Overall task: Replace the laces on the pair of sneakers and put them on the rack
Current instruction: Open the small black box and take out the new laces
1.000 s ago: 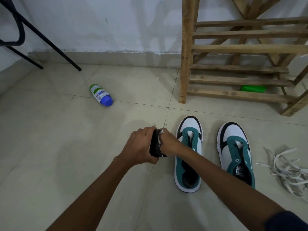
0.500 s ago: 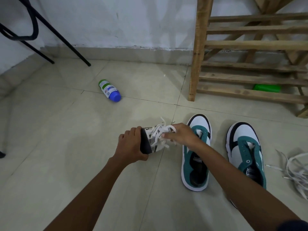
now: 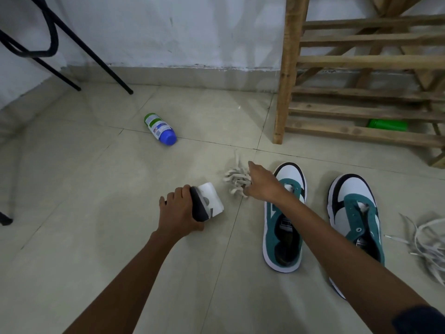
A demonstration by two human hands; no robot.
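Observation:
Two white, teal and black sneakers stand on the tiled floor without laces, the left sneaker (image 3: 285, 220) partly under my right forearm and the right sneaker (image 3: 354, 220) beside it. My right hand (image 3: 261, 183) holds a folded bundle of white laces (image 3: 236, 180) just left of the left sneaker's toe. My left hand (image 3: 179, 209) grips a black and white card sleeve (image 3: 208, 203), which now holds nothing. A loose heap of old white laces (image 3: 426, 247) lies at the far right. The wooden shoe rack (image 3: 361, 97) stands behind the sneakers.
A white bottle with a blue cap (image 3: 160, 128) lies on the floor at the left. A green object (image 3: 387, 124) sits under the rack's lowest slats. Black metal chair legs (image 3: 84, 51) cross the upper left corner by the wall.
My right hand has pulled the white lace bundle out of the card sleeve and carried it to the right. My left hand keeps the sleeve and has dropped slightly lower.

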